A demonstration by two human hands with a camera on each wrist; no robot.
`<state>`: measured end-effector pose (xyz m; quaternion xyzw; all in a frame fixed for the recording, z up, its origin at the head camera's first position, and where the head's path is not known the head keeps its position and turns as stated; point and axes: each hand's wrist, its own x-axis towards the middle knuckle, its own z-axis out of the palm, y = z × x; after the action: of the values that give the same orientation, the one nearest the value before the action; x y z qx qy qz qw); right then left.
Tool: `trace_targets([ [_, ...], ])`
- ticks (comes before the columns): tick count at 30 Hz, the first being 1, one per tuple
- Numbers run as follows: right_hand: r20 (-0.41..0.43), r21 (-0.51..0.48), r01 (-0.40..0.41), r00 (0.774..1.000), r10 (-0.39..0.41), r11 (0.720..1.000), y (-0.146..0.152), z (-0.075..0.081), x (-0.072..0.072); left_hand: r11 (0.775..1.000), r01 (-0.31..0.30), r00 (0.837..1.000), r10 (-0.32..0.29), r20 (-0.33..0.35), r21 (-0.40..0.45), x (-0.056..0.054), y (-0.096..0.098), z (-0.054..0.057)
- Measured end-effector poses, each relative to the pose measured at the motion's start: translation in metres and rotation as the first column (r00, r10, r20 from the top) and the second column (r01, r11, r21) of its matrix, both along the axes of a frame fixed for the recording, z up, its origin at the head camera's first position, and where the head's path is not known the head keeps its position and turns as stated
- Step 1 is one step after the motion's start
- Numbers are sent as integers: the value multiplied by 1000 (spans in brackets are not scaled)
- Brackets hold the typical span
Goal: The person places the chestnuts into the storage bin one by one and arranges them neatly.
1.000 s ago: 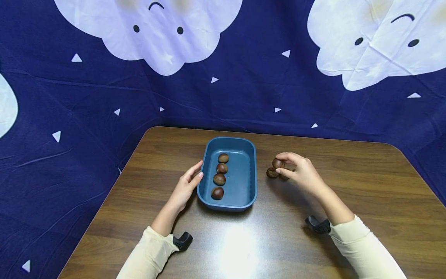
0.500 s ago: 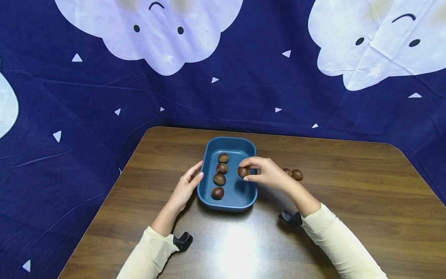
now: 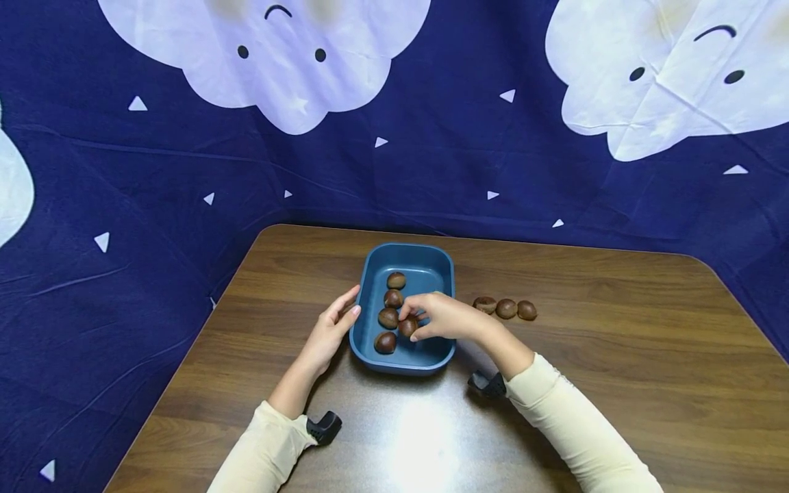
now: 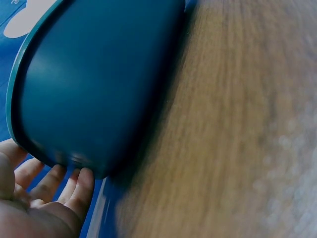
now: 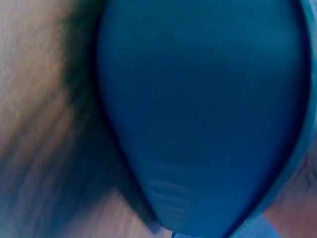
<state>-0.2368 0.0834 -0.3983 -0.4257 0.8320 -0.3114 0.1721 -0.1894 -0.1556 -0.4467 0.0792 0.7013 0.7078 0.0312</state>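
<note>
A blue rectangular bin (image 3: 401, 368) stands on the table, its near end facing me. Along its left side runs a column of several brown chestnuts (image 3: 385, 342). My right hand (image 3: 448, 317) reaches over the right rim and pinches another chestnut (image 3: 407, 326) between thumb and fingers, low inside the bin and beside that column. At the bin's left wall, my left hand (image 3: 323, 334) rests with fingers lightly bent. The left wrist view has the fingertips of my left hand (image 4: 57, 201) touching the outside of the bin (image 4: 89, 89). Held chestnut and fingertips are hidden behind the bin's wall in the right wrist view.
Three chestnuts (image 3: 507, 309) lie in a row on the wooden table (image 3: 616, 342), right of the bin. A dark blue cloth (image 3: 444, 171) with white clouds hangs behind the table's back edge. A black wrist device (image 3: 487, 384) sits at each sleeve.
My right hand has lifted a chestnut from the group on the right and carried it left, then down into the bin beside the column. My left hand has stayed at the bin.
</note>
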Motion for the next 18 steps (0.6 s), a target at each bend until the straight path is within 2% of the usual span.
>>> trace_targets([
  [5, -64, 113, -40, 997, 48, 993, -8, -4, 1, 1000, -3, 1000, 3, -21, -1, -1, 0, -4],
  [9, -75, 172, -65, 994, 79, 983, -12, -6, 2, 1000, -3, 1000, 3, -18, -1, -1, 0, -3],
  [18, -96, 284, -52, 992, 83, 957, -17, -6, 6, 1000, -8, 1000, 8, -15, -16, 0, 0, -2],
])
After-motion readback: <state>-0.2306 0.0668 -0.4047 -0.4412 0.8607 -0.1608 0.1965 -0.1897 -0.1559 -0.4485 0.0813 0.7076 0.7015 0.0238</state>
